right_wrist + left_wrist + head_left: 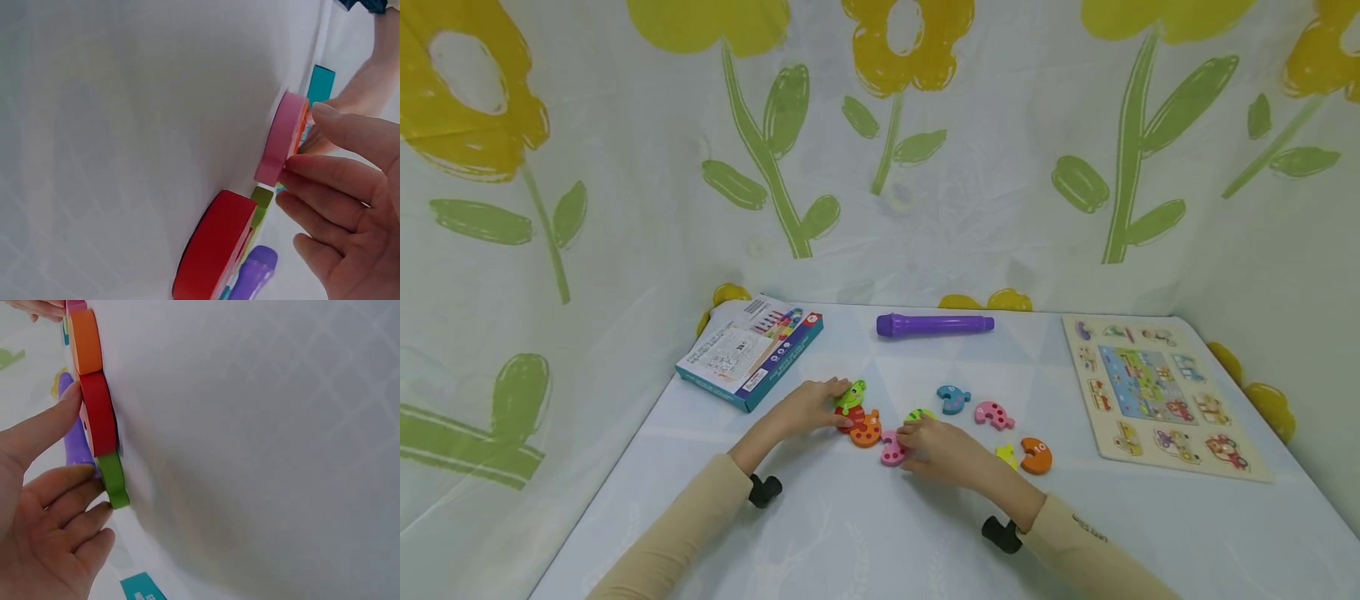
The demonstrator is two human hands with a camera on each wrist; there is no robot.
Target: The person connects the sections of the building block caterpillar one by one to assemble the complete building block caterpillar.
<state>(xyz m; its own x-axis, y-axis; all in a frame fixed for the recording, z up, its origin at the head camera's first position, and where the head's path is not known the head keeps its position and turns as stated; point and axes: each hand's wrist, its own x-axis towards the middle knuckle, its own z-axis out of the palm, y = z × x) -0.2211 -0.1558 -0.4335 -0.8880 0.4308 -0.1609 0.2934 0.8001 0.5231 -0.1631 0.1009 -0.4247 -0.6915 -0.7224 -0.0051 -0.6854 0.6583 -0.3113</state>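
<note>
My left hand (808, 406) is at a caterpillar puzzle. Its thumb is against the red piece (100, 415) and its fingertips touch the green head piece (112, 481). An orange piece (867, 431) joins the red one. My right hand (943, 452) pinches a pink piece (282, 137) between thumb and fingers, at the orange piece's right side. Whether those two interlock cannot be told. Partly behind the right hand lies a green striped piece (917, 414). A red piece (212, 250) shows near that hand only in the right wrist view.
Loose blue (952, 400), pink dotted (994, 415), yellow (1007, 455) and orange (1037, 457) pieces lie to the right. A purple microphone-shaped toy (935, 325) lies at the back. A flat box (749, 350) is at left, a wooden picture puzzle board (1086, 400) at right.
</note>
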